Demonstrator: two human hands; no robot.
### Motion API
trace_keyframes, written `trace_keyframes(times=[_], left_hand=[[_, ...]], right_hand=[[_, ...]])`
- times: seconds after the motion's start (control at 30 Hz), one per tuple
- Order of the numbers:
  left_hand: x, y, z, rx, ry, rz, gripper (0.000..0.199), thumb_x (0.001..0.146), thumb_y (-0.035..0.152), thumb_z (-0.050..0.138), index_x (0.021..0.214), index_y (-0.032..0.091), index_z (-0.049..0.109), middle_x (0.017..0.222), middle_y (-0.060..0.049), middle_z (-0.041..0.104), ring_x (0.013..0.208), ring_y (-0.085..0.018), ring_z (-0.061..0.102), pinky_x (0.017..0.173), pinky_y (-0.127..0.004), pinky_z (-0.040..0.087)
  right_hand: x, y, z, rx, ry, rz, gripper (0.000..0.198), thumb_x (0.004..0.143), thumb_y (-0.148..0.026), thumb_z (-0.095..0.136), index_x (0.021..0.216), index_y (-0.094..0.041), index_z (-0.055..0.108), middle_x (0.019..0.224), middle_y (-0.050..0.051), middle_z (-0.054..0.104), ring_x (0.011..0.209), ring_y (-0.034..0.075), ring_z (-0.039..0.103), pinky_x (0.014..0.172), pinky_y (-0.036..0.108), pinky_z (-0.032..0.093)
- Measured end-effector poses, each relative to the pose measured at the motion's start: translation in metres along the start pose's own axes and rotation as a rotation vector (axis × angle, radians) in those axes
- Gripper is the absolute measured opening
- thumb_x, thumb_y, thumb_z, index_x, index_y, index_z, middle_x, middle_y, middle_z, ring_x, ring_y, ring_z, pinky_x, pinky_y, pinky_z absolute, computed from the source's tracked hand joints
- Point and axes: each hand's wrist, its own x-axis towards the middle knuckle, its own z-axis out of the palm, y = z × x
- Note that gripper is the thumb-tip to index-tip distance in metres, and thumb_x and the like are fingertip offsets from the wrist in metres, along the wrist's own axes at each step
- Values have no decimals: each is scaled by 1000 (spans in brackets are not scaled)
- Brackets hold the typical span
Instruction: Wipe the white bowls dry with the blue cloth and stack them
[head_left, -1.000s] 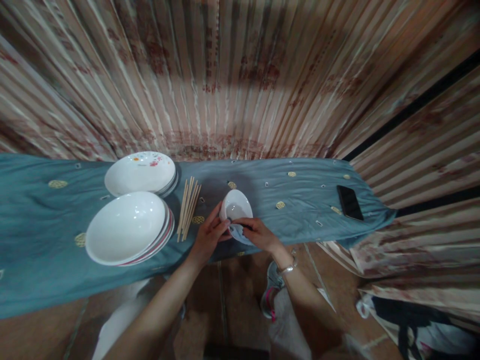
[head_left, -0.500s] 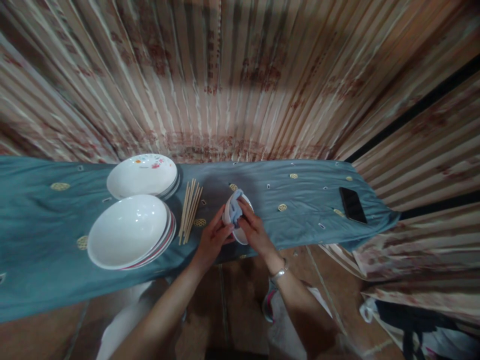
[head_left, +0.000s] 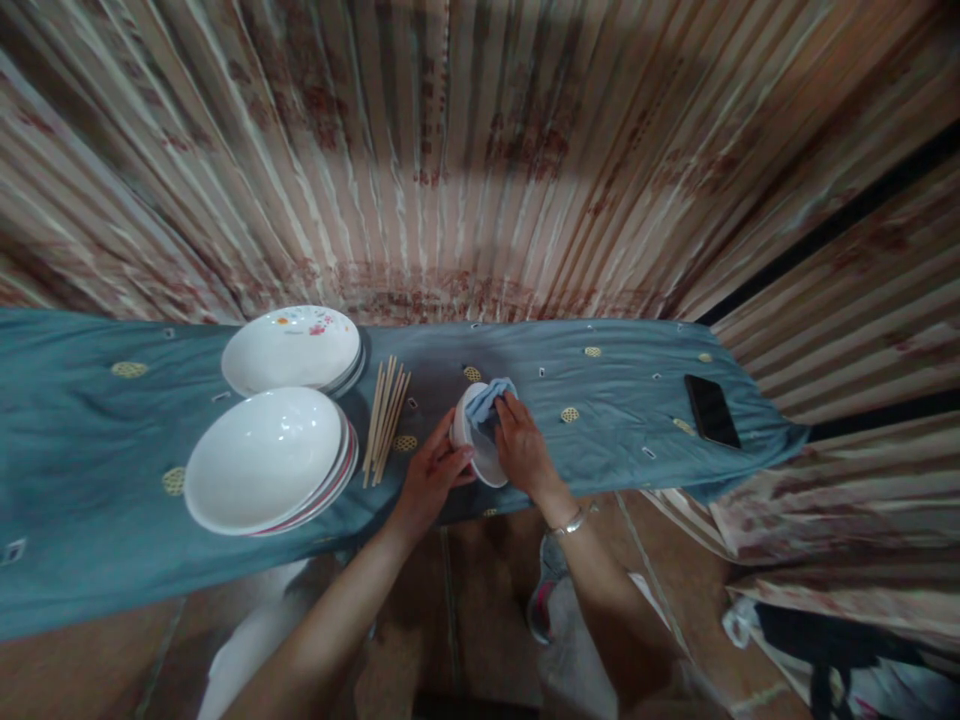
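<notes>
A small white bowl (head_left: pixel 489 462) is tilted in my left hand (head_left: pixel 433 468), whose fingers and thumb close on its left side. My right hand (head_left: pixel 523 446) grips a light blue cloth (head_left: pixel 491 398) and presses it against the far rim and inside of the bowl. Part of the cloth sticks out over the rim. To the left of my hands, a loose bundle of wooden chopsticks (head_left: pixel 386 420) lies on the tablecloth. Some of my right fingertips are hidden in the bowl and cloth.
A blue-green tablecloth (head_left: pixel 600 450) with yellow motifs covers the narrow table. On the left stand a front stack of large white bowls (head_left: pixel 262 460) and a rear stack of flowered dishes (head_left: pixel 292 350). A black phone (head_left: pixel 711 411) lies at the right end. Pleated curtains (head_left: pixel 480 200) hang behind.
My right hand has moved right and drawn the cloth from the bowl's left inside to its far rim. The inside shows more now. My left hand keeps its hold.
</notes>
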Motion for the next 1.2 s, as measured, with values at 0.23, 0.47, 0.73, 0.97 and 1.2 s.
trace_keyframes(times=[0.23, 0.47, 0.73, 0.97, 1.2], left_hand=[[0, 2, 0, 15, -4, -1, 94, 68, 42, 79, 149, 19, 38, 111, -8, 72, 99, -26, 67, 75, -37, 61], [3, 1, -2, 23, 1, 10, 87, 71, 43, 76, 148, 22, 41, 105, -6, 73, 93, -25, 68, 73, -36, 61], [1, 5, -1, 13, 26, 9, 85, 69, 44, 78, 145, 23, 46, 95, -5, 74, 83, -22, 68, 68, -33, 60], [3, 2, -4, 19, 36, 6, 80, 71, 51, 75, 142, 22, 50, 118, -9, 71, 98, -26, 68, 66, -29, 58], [7, -9, -10, -9, 1, 39, 65, 81, 57, 63, 137, 25, 56, 142, -9, 56, 124, -31, 57, 79, -34, 59]], right_hand=[[-19, 13, -12, -124, -52, -6, 41, 84, -2, 43, 120, -10, 62, 126, 19, 62, 125, 26, 53, 108, 47, 45], [-34, 12, -35, 135, -183, -25, 26, 85, -12, 49, 99, -15, 71, 126, 17, 63, 118, 27, 59, 105, 47, 46], [-29, -11, -55, 721, -428, 54, 22, 88, -32, 59, 103, -21, 71, 107, 5, 74, 99, 21, 68, 90, 34, 51], [-20, -26, -38, 1022, -379, 200, 28, 79, -38, 69, 100, -18, 72, 93, 2, 74, 81, 15, 65, 75, 25, 50], [-4, -41, -32, 1192, -203, 294, 30, 73, -47, 73, 85, -20, 73, 76, -1, 70, 68, 13, 61, 67, 25, 50]])
